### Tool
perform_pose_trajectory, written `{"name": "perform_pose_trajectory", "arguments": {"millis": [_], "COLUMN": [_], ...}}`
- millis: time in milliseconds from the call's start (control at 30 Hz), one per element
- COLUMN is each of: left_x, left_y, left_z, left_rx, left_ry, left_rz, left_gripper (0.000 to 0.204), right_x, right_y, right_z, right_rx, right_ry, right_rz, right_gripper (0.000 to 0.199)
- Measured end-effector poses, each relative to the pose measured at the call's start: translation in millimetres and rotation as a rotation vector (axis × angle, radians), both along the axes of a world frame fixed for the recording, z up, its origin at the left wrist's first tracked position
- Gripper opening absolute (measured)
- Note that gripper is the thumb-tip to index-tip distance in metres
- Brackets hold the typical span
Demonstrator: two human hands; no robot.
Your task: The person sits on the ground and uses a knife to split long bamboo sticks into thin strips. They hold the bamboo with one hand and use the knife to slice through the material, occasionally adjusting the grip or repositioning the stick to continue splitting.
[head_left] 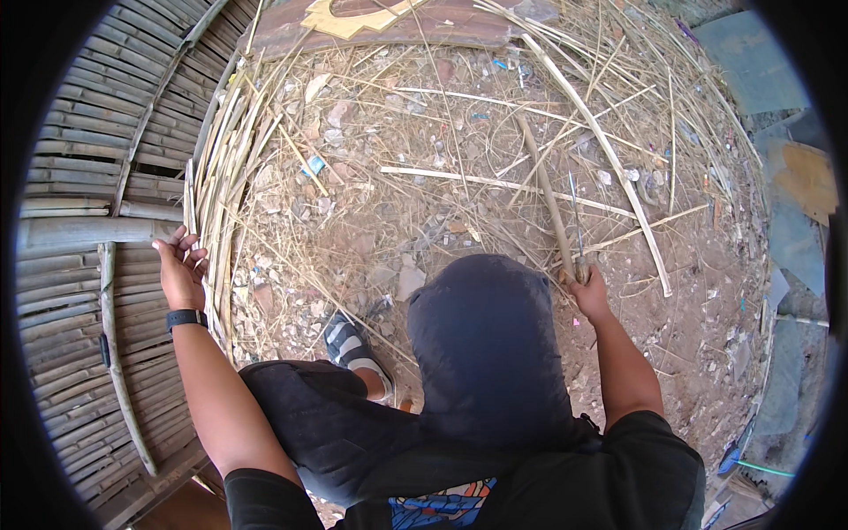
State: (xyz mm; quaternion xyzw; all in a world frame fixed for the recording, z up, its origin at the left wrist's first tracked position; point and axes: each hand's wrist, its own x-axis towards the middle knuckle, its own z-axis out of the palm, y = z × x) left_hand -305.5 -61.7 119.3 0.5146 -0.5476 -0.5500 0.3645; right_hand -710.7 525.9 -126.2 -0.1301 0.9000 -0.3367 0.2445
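My left hand [183, 272] is raised at the left, fingers apart and nothing in them, beside a bundle of long split bamboo strips [231, 177]. My right hand [586, 290] is closed round the lower end of what looks like a thin-bladed knife [574, 212], its narrow grey blade pointing away from me. A brown stick [543, 185] runs alongside the blade, and its near end meets my right hand; whether the fingers also grip it I cannot tell. Farther right lies a pale curved bamboo strip [601, 141].
A slatted bamboo wall [97, 106] stands at the left. Straw, loose strips and rubble cover the ground [371, 238]. A brown board [424, 34] with a yellow cut-out piece [353, 22] lies at the far side. Grey sheets [751, 66] edge the right.
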Motion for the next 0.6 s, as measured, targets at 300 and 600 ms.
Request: {"name": "perform_pose_trajectory", "arguments": {"millis": [300, 600], "left_x": [-44.5, -180.4], "left_y": [20.7, 168.1], "left_z": [18.7, 101.1], "left_rx": [-0.196, -0.914], "left_ry": [-0.134, -0.299], "left_rz": [-0.116, -0.925], "left_gripper": [0.049, 0.021], "right_x": [-15.4, 8.5], "right_y": [-85.7, -186.6], "right_z": [186.3, 293.0], "right_rx": [-0.594, -0.577], "right_ry": [-0.577, -0.63], "right_rz": [-0.013, 0.001], "right_gripper": [0.038, 0.03]}}
